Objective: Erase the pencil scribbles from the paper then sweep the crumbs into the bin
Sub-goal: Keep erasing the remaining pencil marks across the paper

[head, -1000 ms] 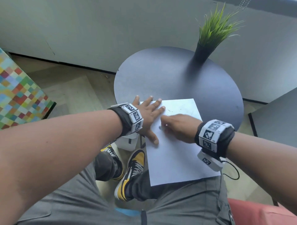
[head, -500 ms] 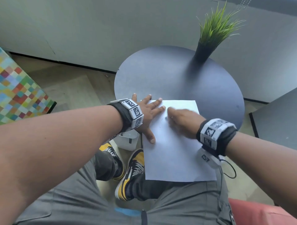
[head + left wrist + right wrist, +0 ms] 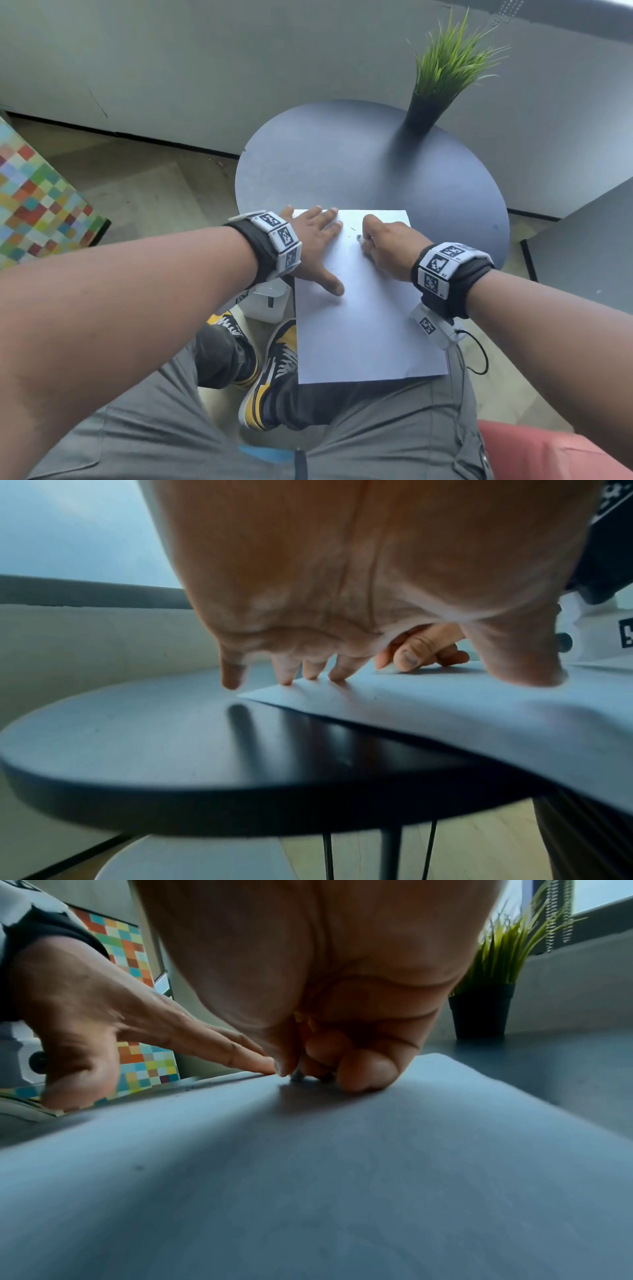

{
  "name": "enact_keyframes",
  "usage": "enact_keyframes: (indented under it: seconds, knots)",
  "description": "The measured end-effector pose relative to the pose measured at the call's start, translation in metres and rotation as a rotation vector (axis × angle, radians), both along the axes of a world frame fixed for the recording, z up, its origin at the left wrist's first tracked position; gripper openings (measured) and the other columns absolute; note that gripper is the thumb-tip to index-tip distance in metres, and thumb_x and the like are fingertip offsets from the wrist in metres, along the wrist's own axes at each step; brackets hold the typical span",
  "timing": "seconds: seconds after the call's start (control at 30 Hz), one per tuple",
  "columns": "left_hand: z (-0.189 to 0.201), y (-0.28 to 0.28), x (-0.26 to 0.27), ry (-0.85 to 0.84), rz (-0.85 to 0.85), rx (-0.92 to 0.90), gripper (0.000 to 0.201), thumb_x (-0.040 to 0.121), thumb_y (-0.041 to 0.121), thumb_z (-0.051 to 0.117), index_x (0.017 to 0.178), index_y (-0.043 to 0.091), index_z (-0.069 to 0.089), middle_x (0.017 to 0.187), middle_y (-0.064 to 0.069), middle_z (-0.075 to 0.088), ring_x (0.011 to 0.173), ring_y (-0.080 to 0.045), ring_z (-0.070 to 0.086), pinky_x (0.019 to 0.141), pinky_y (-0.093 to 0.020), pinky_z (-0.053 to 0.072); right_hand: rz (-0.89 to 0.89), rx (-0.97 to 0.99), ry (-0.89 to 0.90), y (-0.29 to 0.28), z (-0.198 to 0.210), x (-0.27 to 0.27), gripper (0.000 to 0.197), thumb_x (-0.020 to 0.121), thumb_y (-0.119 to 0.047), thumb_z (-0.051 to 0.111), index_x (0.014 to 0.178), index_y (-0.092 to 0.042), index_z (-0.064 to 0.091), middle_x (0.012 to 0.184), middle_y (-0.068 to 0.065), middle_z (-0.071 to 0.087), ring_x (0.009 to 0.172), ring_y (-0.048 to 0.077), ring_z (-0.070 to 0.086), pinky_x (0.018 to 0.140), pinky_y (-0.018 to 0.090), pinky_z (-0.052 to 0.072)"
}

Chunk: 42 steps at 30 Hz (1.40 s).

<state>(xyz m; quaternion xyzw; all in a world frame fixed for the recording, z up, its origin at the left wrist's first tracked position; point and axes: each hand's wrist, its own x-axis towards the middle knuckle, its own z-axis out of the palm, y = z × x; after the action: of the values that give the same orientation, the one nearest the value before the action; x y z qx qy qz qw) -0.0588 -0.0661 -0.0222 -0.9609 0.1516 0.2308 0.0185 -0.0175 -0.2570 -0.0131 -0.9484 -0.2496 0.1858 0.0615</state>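
My left hand (image 3: 313, 246) lies flat with fingers spread on the paper (image 3: 363, 308), which rests on the round dark bench (image 3: 376, 171) with its near end hanging over the edge. My right hand (image 3: 387, 246) is curled, pinching a small eraser (image 3: 359, 238) against the sheet near faint pencil marks (image 3: 351, 229). A white bin (image 3: 269, 303) sits on the floor below the bench's left edge, its inside hidden; a black pot (image 3: 423, 113) holds a grass plant (image 3: 448, 61).

The far half of the round table (image 3: 342, 164) lies bare, open for a hand to cross, except at its far right edge, where a potted plant (image 3: 424, 109) stands. On the near half, the paper (image 3: 363, 325) overhangs the table's edge, with both hands planted on its far end.
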Motion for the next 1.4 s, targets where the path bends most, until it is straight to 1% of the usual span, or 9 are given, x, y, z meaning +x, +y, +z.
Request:
enact_keyframes:
  seconds: [0.13,0.3,0.47,0.67,0.8,0.97,1.1,1.27,1.4]
  knots:
    - [-0.007,0.002,-0.007,-0.021,-0.013,-0.014,0.138,0.054,0.098,0.048,0.157,0.026,-0.008,0.165,0.000,-0.016,0.152,-0.024,-0.013,0.117,-0.059,0.006,-0.041,0.031,0.008,0.007,0.004,-0.012,0.019,0.098,-0.030,0.041,0.104,-0.012,0.041,0.095,0.014,0.061,0.083,0.034,0.057,0.069,0.037,0.046]
    - [-0.007,0.005,-0.004,-0.019,-0.055,0.024,0.141,0.050,0.100,0.049,0.156,0.028,-0.010,0.165,0.000,-0.017,0.151,-0.028,-0.013,0.115,-0.063,0.010,0.279,0.016,0.086,0.016,0.010,-0.045,0.015,0.097,-0.026,0.046,0.106,-0.013,0.047,0.091,0.004,0.056,0.085,0.029,0.052,0.067,0.034,0.036]
    - [-0.007,0.003,-0.005,-0.033,-0.043,0.055,0.141,0.050,0.099,0.050,0.157,0.028,-0.010,0.165,0.000,-0.015,0.151,-0.029,-0.011,0.114,-0.062,0.013,-0.128,0.023,-0.016,0.011,0.006,0.005,0.022,0.097,-0.035,0.046,0.104,-0.014,0.045,0.103,0.016,0.063,0.090,0.035,0.058,0.074,0.037,0.048]
    - [-0.005,0.003,-0.008,-0.008,-0.014,0.005,0.139,0.052,0.093,0.059,0.157,0.030,-0.006,0.165,0.001,-0.015,0.152,-0.029,-0.012,0.114,-0.066,0.012,0.264,0.007,0.059,0.023,0.005,-0.033,0.024,0.098,-0.029,0.048,0.120,-0.018,0.049,0.103,0.009,0.064,0.087,0.029,0.055,0.072,0.031,0.037]
    - [-0.007,0.002,-0.007,-0.036,-0.029,0.055,0.139,0.053,0.095,0.056,0.157,0.028,-0.006,0.166,-0.001,-0.011,0.151,-0.032,-0.006,0.114,-0.065,0.015,-0.081,0.010,-0.075,0.019,0.004,-0.001,0.023,0.096,-0.033,0.048,0.106,-0.013,0.050,0.106,0.015,0.063,0.094,0.033,0.058,0.073,0.033,0.042]
    - [0.000,0.002,-0.008,-0.040,-0.072,0.078,0.139,0.049,0.094,0.060,0.157,0.030,-0.001,0.166,-0.003,-0.006,0.150,-0.036,0.003,0.116,-0.060,0.017,0.290,-0.021,0.063,0.025,0.003,-0.045,0.021,0.098,-0.034,0.050,0.107,-0.016,0.052,0.090,0.005,0.059,0.085,0.030,0.055,0.071,0.034,0.041]
    - [0.001,0.003,-0.013,-0.038,-0.032,0.091,0.138,0.051,0.092,0.061,0.157,0.031,-0.002,0.166,-0.001,-0.006,0.150,-0.035,0.006,0.115,-0.060,0.021,-0.014,-0.003,-0.095,0.007,0.006,-0.018,0.020,0.096,-0.039,0.049,0.096,-0.019,0.047,0.096,0.008,0.062,0.084,0.030,0.056,0.069,0.033,0.043]
    - [0.002,0.001,-0.015,0.002,-0.004,0.081,0.137,0.053,0.088,0.065,0.156,0.033,-0.006,0.166,0.002,-0.012,0.151,-0.034,-0.001,0.116,-0.062,0.017,0.226,-0.058,0.015,0.017,0.001,-0.056,0.019,0.098,-0.038,0.048,0.095,-0.019,0.044,0.083,0.003,0.055,0.079,0.027,0.049,0.065,0.033,0.036]
    - [0.001,0.001,-0.013,0.020,0.013,0.062,0.137,0.055,0.086,0.067,0.156,0.033,-0.008,0.165,0.002,-0.013,0.151,-0.035,-0.002,0.118,-0.060,0.015,-0.055,-0.008,-0.036,0.011,0.003,-0.034,0.025,0.095,-0.041,0.050,0.103,-0.018,0.051,0.099,0.009,0.063,0.084,0.028,0.057,0.069,0.031,0.045]
